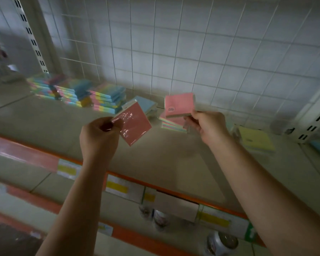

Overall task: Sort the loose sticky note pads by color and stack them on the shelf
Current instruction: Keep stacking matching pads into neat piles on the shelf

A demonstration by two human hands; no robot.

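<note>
While both hands hold a pad above the shelf (174, 163), I read this as a moment of comparing colours before either goes down. I take the pink wrapped pad (132, 124) as my landmark: it hangs tilted over the middle of the shelf, pinched at its near left corner by the left hand (98, 137), thumb and curled fingers closed on the film so its pink face shows. To the right of it, and a little higher, the right hand (209, 126) grips a thicker pink-topped block (179, 104) by its lower edge, fingers curled under it and the face turned towards me, likely so the top colour can be matched. Just behind the landmark pad a blue-topped pad (146, 104) lies on the shelf, and between the two hands, below the raised block, a small multicolour stack (171, 122) rests there; I judge it a probable home for the pink ones, though I cannot be sure. Far left of the landmark, against the wire grid back (192, 52), sit rows of pastel stacks (78, 93), already gathered. Far right of it a yellow pad (255, 139) lies alone, unsorted by the look of it. Nearer me than the landmark runs the orange shelf edge (155, 189) with its price labels, and cans (220, 242) show on the level below.
</note>
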